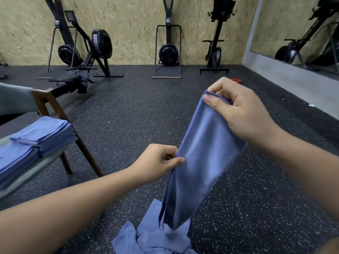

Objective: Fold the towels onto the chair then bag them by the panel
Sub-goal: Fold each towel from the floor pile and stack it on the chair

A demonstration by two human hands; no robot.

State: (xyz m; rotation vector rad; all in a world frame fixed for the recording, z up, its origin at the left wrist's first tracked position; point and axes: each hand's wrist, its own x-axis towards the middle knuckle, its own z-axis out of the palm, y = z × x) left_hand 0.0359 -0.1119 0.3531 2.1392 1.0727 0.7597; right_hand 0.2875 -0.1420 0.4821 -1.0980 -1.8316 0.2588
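Note:
A blue towel (198, 154) hangs lengthwise in front of me. My right hand (244, 114) pinches its top corner between thumb and fingers. Lower down, my left hand (157, 162) pinches the towel's left edge. The towel's bottom end reaches a heap of loose blue towels (156, 235) on the floor. At the left, a chair (45, 101) with a wooden frame carries two stacks of folded blue towels (44, 134), one nearer me and one behind it.
Speckled black rubber floor (128, 116) spreads across the room. Rowing machines (88, 52) and a ski trainer (167, 52) stand along the chipboard wall. A red weight plate (235, 80) lies on the floor beyond my right hand. A mirror (300, 33) covers the right wall.

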